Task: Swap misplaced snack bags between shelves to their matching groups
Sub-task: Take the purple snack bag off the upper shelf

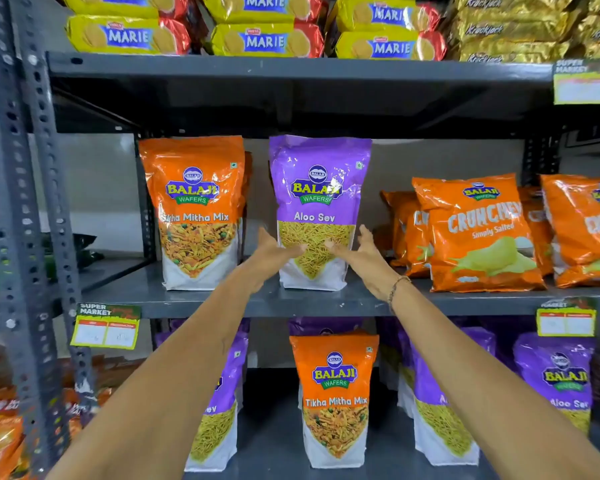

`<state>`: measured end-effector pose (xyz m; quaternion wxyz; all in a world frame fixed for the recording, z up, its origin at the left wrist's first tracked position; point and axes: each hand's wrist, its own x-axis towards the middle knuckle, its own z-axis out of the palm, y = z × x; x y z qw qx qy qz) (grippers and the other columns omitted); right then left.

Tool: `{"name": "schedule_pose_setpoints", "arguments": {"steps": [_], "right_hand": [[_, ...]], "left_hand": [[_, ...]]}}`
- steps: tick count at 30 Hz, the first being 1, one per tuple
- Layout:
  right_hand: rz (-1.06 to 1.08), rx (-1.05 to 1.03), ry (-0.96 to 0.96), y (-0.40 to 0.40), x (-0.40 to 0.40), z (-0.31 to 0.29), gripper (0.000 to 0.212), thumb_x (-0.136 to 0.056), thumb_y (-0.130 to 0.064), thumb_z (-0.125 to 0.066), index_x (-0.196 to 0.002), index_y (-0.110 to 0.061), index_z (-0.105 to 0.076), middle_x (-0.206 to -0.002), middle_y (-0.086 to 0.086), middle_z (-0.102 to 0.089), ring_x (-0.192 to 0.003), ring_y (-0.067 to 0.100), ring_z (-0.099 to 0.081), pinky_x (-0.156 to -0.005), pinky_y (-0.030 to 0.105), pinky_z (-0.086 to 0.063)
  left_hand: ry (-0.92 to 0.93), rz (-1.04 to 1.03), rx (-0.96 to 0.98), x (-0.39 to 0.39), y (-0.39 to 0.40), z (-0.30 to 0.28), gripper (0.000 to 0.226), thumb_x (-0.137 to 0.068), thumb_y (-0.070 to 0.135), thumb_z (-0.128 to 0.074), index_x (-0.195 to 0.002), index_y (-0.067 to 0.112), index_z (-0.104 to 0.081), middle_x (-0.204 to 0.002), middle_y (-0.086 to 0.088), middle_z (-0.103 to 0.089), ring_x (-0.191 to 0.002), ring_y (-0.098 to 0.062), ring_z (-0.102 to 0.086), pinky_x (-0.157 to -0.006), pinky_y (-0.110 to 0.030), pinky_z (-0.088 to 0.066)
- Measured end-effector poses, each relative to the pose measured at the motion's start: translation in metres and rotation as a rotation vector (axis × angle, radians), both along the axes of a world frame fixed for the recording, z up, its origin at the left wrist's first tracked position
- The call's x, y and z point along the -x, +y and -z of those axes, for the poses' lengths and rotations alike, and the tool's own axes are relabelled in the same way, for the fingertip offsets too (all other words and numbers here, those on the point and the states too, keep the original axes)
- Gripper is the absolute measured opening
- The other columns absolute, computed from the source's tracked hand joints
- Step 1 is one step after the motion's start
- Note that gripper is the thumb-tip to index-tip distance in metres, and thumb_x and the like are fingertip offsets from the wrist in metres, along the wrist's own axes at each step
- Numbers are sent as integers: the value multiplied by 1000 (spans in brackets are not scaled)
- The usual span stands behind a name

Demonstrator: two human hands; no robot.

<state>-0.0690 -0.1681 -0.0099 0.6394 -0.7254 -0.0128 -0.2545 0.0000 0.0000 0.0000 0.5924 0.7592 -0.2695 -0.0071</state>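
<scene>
Grey steel racking fills the view, three shelves deep, with a pale wall behind the middle shelf (222, 299).

Both sets of fingers are spread and half-curled, closing in on the lower part of the purple Aloo Sev bag (317, 188). The left hand (274, 252) has its thumb lying across the bag's clear window and its fingers reaching round the left edge; the right hand (359, 252) mirrors it, thumb on the front, fingers up beside the right edge. Whether either hand presses firmly yet I cannot tell; the bag stands upright with its base on the shelf, so it does not look lifted.

That bag is the odd one out on this level. Just to its left stands an orange Tikha Mitha Mix bag (193, 209), and to its right, near but apart, lie orange Crunchex packs (482, 233). Its long axis runs vertically, straight ahead of the fingers and slightly above them, with both hands about equally near.

On the lower shelf (274, 445) the mismatch is reversed: a single orange mix bag (335, 393) stands near the front, directly below the hands, among purple Aloo Sev bags (555, 375) left, right and behind. The swap, as I judge it, is a straight vertical exchange, and lifting the purple bag clear looks like the step in hand.
</scene>
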Motion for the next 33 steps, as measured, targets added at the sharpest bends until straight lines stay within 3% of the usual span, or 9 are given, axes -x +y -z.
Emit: {"name": "schedule_pose_setpoints", "arguments": {"steps": [1,3,6,8,14,19,23,27,33], "right_hand": [[-33,-7,-23,-2,-6,2,92,-77,-19,-72,-147,-12,-13,-141,2,-46,-117,6,-45,-101,22,-35],[-31,84,-12,-14,-24,9,77,-70,-23,-79,-135,-14,-38,-127,1,-59,-115,14,-57,-94,27,-50],[16,132,-36,-25,-39,21,64,-64,-25,-83,-117,-18,-47,-113,-4,-63,-104,9,-61,-81,22,-52],[60,129,-95,-31,-43,23,52,-66,-16,-82,-108,-22,-51,-104,-7,-65,-95,4,-62,-79,23,-53],[62,71,-143,-27,-34,19,56,-62,-6,-83,-110,-14,-57,-108,7,-69,-96,17,-67,-78,28,-58],[19,65,-206,-6,-4,12,46,-65,-6,-80,-102,-22,-58,-101,0,-70,-94,12,-68,-70,22,-58],[-14,65,-224,18,26,16,42,-66,-9,-80,-98,-27,-60,-102,0,-72,-95,15,-69,-71,26,-59],[-31,27,-228,39,56,30,44,-63,-13,-82,-99,-28,-60,-100,0,-73,-94,17,-70,-72,30,-60],[-49,-22,-204,60,94,73,57,-48,-19,-84,-100,-21,-63,-97,4,-75,-90,22,-72,-74,35,-59]], "left_hand": [[6,3,-20,-2,-2,1,103,-84,30,-67,-147,6,12,-161,-5,3,-146,-20,-13,-112,-30,-21],[19,36,-69,-20,-4,6,77,-84,28,-68,-143,5,-24,-152,-6,-30,-137,-20,-35,-103,-26,-33],[-27,52,3,-40,-6,16,46,-77,24,-74,-118,10,-56,-124,-5,-64,-105,-9,-63,-76,-13,-49],[-44,8,64,-44,-5,17,39,-76,18,-76,-110,12,-57,-110,-4,-68,-88,0,-64,-65,-9,-49],[-122,-87,44,-41,4,16,65,-68,24,-82,-122,8,-50,-115,-4,-61,-107,-19,-57,-90,-29,-47],[-163,-36,81,-9,28,7,40,-71,18,-80,-101,19,-54,-93,7,-62,-87,-9,-56,-68,-14,-44],[-193,5,113,23,58,3,30,-67,20,-83,-84,30,-60,-90,9,-67,-85,-9,-61,-72,-16,-49],[-193,68,195,53,81,16,34,-65,12,-83,-90,21,-62,-87,8,-69,-75,1,-67,-66,-11,-51],[-89,226,252,79,104,65,59,-60,7,-84,-109,19,-52,-109,-2,-72,-100,-17,-69,-82,-29,-57]]}}
